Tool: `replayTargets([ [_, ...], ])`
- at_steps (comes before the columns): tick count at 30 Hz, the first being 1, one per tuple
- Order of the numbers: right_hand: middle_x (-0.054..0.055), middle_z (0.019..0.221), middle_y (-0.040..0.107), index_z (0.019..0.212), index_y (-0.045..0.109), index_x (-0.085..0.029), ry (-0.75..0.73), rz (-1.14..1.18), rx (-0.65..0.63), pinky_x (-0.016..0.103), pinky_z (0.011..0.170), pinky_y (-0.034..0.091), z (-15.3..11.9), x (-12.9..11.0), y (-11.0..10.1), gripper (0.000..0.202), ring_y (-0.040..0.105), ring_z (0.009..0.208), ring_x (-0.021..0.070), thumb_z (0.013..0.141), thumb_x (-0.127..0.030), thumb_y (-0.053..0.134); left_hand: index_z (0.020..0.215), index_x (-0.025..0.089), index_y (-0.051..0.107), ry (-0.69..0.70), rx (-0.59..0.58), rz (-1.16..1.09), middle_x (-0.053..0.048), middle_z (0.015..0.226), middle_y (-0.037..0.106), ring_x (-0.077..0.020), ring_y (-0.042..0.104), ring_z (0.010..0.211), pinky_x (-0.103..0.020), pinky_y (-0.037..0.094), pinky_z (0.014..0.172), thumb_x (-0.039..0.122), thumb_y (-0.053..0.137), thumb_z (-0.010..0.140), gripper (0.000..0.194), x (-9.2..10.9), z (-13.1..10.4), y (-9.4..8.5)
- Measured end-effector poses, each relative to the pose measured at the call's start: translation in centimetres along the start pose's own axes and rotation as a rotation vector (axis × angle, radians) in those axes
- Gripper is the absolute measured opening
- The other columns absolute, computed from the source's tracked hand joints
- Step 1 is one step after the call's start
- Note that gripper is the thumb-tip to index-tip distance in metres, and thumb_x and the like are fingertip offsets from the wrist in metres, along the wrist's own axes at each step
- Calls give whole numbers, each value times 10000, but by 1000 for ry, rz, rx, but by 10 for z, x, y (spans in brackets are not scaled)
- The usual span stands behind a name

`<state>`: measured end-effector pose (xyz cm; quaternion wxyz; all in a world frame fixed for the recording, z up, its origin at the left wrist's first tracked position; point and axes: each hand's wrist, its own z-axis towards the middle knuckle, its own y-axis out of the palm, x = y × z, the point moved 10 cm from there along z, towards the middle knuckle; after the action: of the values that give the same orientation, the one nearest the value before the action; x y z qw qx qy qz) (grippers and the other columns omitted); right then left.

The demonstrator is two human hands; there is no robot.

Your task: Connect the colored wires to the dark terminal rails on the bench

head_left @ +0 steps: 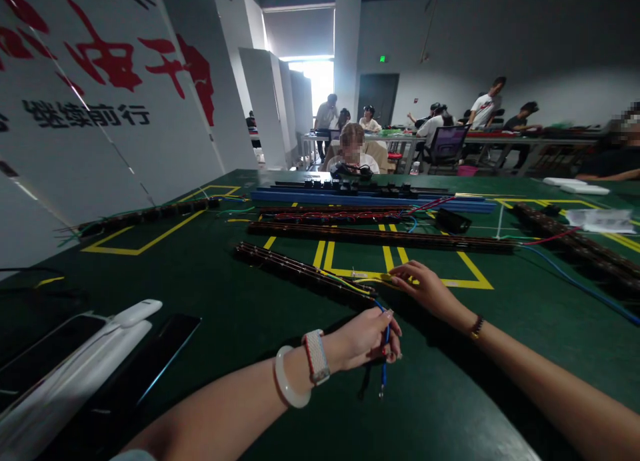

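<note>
My left hand [367, 337] is closed around a blue wire [384, 377], whose lower end carries a metal terminal and hangs below the fingers. A small red bit shows at the fingertips. That wire runs up to the near end of a dark, slim wiring bar [300, 269] lying slantwise on the green table. Along the bar lies a yellow-green wire [345, 282]. Just right of the bar's end, my right hand [423, 287] has its thumb and fingertips bent together at a yellowish wire; the exact contact is hard to make out against the yellow tape.
Behind lie a long dark bar [380, 235], red wires [340, 215], a black block [453, 221] and blue rails [370, 195]. More bars [585, 241] lie right. Phone-like devices [165, 341] and a white object [115, 341] are front left. A person [353, 151] sits opposite.
</note>
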<state>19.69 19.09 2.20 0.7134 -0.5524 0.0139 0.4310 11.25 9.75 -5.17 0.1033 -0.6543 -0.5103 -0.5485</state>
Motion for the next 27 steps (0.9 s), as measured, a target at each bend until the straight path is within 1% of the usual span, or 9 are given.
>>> replayTargets([
  [2,83,940,617,1009,662,-203,-23,-40,-40,348,768,465,-10,9,11,267,566,856,203,901,-397,513,858,155,445,-8,7,17,19,572,527,-75,448,483,-242,365,596,368,347,936,246,3,-3,2],
  [4,80,898,621,984,672,-204,-60,-74,-72,351,758,455,-13,10,20,258,558,841,207,912,-383,501,860,155,439,-18,24,40,21,569,519,-73,444,482,-238,363,583,356,322,943,247,5,-6,3],
  [7,74,861,620,942,678,-200,-75,-85,-75,336,742,443,-10,8,22,252,554,821,201,921,-367,490,895,155,433,-29,59,112,16,597,539,-70,451,495,-230,371,576,364,304,946,251,6,-10,4],
  [10,73,869,623,921,672,-188,-59,-63,-59,325,745,436,-7,11,20,226,555,826,198,906,-357,523,937,165,410,-29,110,277,29,599,541,-68,438,474,-220,375,543,391,308,938,248,8,-12,-1],
  [14,73,869,624,900,667,-181,-54,-56,-52,318,746,429,-9,13,19,199,552,829,196,899,-336,540,895,179,403,-108,91,642,51,542,497,-69,380,414,-210,346,464,484,274,919,332,15,-18,-11],
  [17,72,856,622,890,664,-176,-64,-67,-46,311,741,424,-10,11,17,200,550,825,193,903,-329,535,846,181,441,-157,70,988,31,592,510,-81,431,463,-220,367,484,536,266,906,400,28,-28,-20],
  [20,68,846,622,891,664,-175,-74,-88,-44,304,729,418,-10,8,16,195,547,806,186,904,-320,535,844,186,504,-43,131,1435,2,673,543,-106,475,527,-242,344,513,504,264,922,406,55,-37,-25],
  [22,65,842,621,895,666,-176,-73,-100,-44,298,718,413,-10,7,16,186,544,793,183,903,-311,538,890,195,542,34,166,1659,-11,713,569,-122,496,551,-256,333,525,472,253,935,403,67,-41,-25],
  [27,57,831,613,889,664,-180,-65,-107,-41,296,733,414,-10,7,15,173,542,811,185,900,-303,543,994,203,581,144,169,1956,-36,779,619,-162,576,664,-275,394,618,415,250,953,395,74,-36,-31],
])
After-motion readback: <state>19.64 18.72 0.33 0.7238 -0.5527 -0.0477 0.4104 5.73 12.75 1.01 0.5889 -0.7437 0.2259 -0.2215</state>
